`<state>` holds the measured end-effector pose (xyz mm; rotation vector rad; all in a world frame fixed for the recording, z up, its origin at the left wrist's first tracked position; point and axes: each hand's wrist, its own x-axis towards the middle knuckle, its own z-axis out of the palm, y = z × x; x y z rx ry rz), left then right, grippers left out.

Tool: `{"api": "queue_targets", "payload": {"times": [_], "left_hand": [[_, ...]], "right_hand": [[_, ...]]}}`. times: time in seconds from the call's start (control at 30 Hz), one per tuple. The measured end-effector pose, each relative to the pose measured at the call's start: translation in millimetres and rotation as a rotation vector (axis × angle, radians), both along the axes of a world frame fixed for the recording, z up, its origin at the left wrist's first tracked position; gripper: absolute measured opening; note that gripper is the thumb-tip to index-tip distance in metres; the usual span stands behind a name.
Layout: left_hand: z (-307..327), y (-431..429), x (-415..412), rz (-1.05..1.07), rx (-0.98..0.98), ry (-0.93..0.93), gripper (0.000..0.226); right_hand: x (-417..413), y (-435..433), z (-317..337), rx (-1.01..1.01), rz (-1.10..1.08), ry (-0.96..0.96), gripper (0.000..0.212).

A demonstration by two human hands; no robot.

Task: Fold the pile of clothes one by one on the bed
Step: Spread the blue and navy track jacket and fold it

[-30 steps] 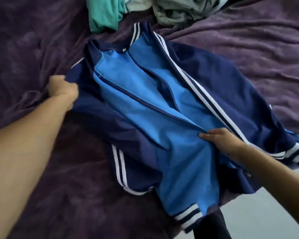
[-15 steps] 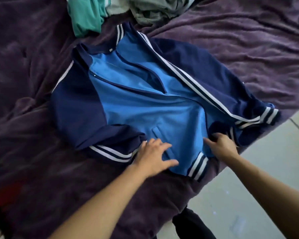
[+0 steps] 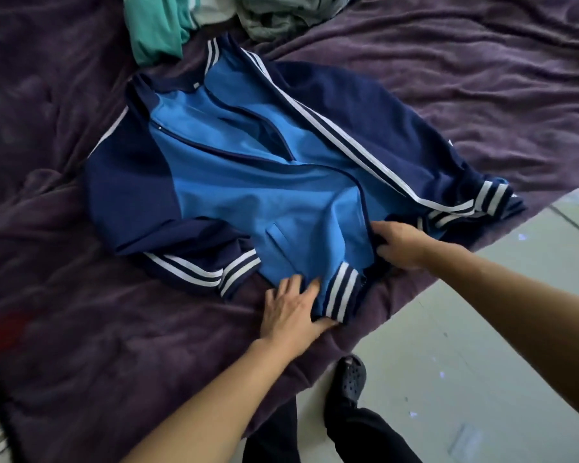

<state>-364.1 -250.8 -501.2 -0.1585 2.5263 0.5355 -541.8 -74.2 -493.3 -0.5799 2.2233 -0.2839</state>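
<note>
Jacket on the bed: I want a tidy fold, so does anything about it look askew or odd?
Yes. The blue jacket lies unzipped, its front panels overlapping crookedly, with a gap below the collar. The left hand rests on the striped hem; the right hand grips the zipper edge.

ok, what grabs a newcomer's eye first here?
A blue and navy zip jacket with white stripes spread front-up mid-frame on the crumpled purple blanket. At its near hem the left hand lies on the striped band while the right hand grips the front edge. A heap of teal and grey clothes waits at the top.
</note>
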Motion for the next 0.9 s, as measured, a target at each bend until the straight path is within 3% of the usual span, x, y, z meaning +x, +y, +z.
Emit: {"api": "queue_targets", "payload": {"times": [0.07, 0.1, 0.17, 0.27, 0.37, 0.4, 0.47, 0.53, 0.57, 0.63, 0.67, 0.73, 0.83, 0.9], "left_hand": [[-2.2, 8.0, -2.8, 0.007, -0.037, 0.047, 0.035], [-3.7, 7.2, -1.0, 0.032, -0.031, 0.065, 0.027], [0.3, -3.4, 5.1, 0.131, 0.054, 0.117, 0.017], [29.6, -30.1, 14.5, 0.121, -0.008, 0.12, 0.011], [66.3, -41.6, 31.8, -0.074, -0.169, -0.146, 0.013], [72.5, -40.7, 40.2, -0.113, -0.19, -0.231, 0.016], [75.6, -33.9, 60.9, -0.094, -0.188, -0.361, 0.034], [68.3, -25.4, 77.4, 0.065, -0.126, -0.448, 0.077], [63.1, -18.1, 82.3, 0.181, -0.089, -0.441, 0.097], [51.0, 0.4, 89.8, 0.358, -0.103, -0.318, 0.103], [45.5, 8.6, 91.6, 0.398, -0.153, -0.203, 0.09], [36.7, 15.2, 97.0, 0.392, -0.235, 0.036, 0.069], [29.2, 19.5, 109.9, 0.186, -0.189, 0.236, 0.075], [30.1, 33.9, 110.5, -0.007, -0.139, 0.287, 0.057]], "right_hand": [[10.8, 17.3, -10.0, 0.276, 0.327, 0.153, 0.051], [18.1, 20.8, -11.8, 0.306, 0.406, 0.228, 0.041], [33.5, 23.3, -8.7, 0.21, 0.359, 0.31, 0.021], [70.8, 24.3, 11.8, 0.011, 0.322, 0.217, 0.021], [126.7, 24.0, 28.5, -0.077, 0.351, -0.033, 0.017], [136.9, 23.4, 30.6, -0.085, 0.281, -0.146, 0.017], [137.2, 17.0, 32.4, -0.131, -0.08, -0.344, 0.022], [126.9, 7.2, 26.5, -0.171, -0.442, -0.417, 0.044], [124.0, 0.1, 22.0, -0.171, -0.512, -0.413, 0.049], [125.9, -15.1, 15.8, -0.148, -0.447, -0.327, 0.036], [126.6, -19.9, 15.9, -0.15, -0.415, -0.261, 0.026], [115.6, -18.8, 23.1, -0.239, -0.458, -0.111, 0.027], [71.2, 3.3, 38.6, -0.305, -0.618, 0.167, 0.027], [44.9, 25.7, 35.8, -0.155, -0.567, 0.253, 0.018]]}}
